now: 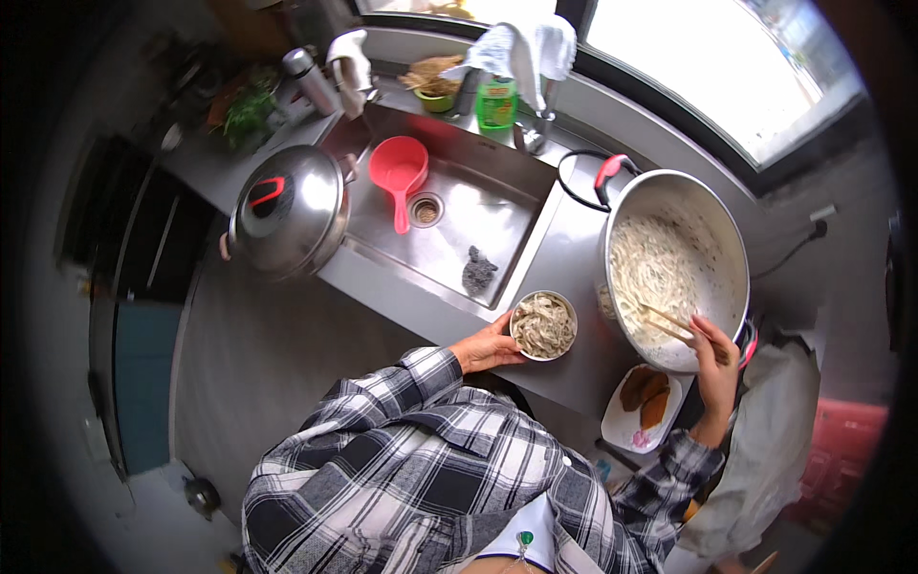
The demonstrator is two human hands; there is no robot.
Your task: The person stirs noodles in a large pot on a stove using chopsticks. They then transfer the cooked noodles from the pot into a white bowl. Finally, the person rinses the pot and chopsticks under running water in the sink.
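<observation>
My left hand (489, 348) holds a white bowl (514, 313) by its left side, at the counter's front edge. The bowl is full of noodles (545, 326) flecked with green. In my right hand (714, 359) is a pair of wooden chopsticks (670, 324), their tips reaching over the noodles in a large metal pot (724, 229). This pot has red and black handles and stands on the counter to the right of the bowl. Noodles with green bits lie over its bottom.
The steel sink (459, 179) holds a red plastic dipper (399, 168) and a steel-wool scrubber (478, 271). Left of it stands a lidded pot (290, 208). A white dish of brown pieces (622, 429) lies below the large pot. Behind the sink are a green bottle (496, 104) and a faucet (534, 136).
</observation>
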